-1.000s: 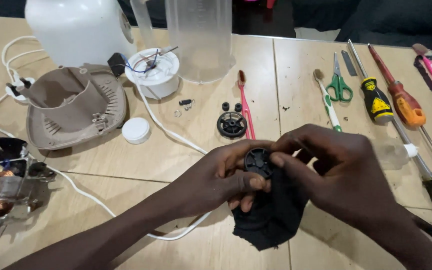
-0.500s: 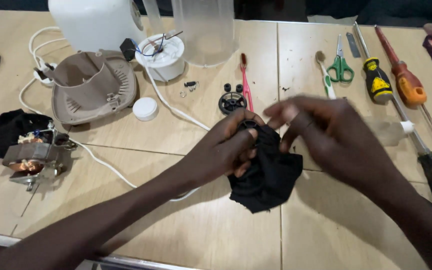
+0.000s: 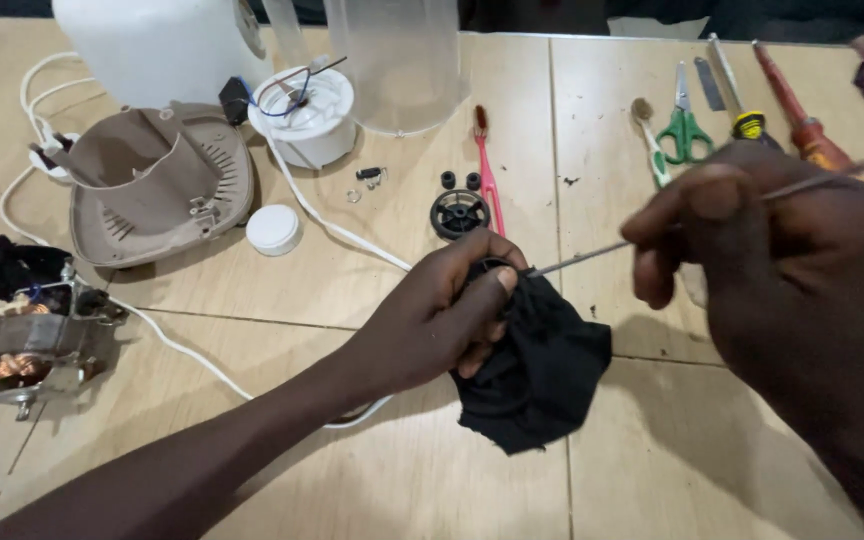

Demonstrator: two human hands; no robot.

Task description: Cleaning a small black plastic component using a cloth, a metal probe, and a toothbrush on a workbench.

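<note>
My left hand (image 3: pixel 442 310) grips a small round black plastic wheel part wrapped in a black cloth (image 3: pixel 537 375) that hangs down onto the table. My right hand (image 3: pixel 782 260) is raised close to the camera and holds a long thin metal screwdriver shaft (image 3: pixel 592 252). Its tip touches the cloth-wrapped part at my left thumb. The wheel part itself is mostly hidden by my fingers and the cloth.
A second black wheel (image 3: pixel 459 213), a red toothbrush (image 3: pixel 486 175), green scissors (image 3: pixel 685 130), a white cap (image 3: pixel 273 229), a beige appliance housing (image 3: pixel 157 185), a copper-wound motor (image 3: pixel 27 340), a white cord (image 3: pixel 327 228) and a clear jar (image 3: pixel 397 60) lie on the wooden table.
My right hand left the cloth-wrapped part, picked up the long screwdriver from the right side and brought its tip to the part. My left hand kept its grip.
</note>
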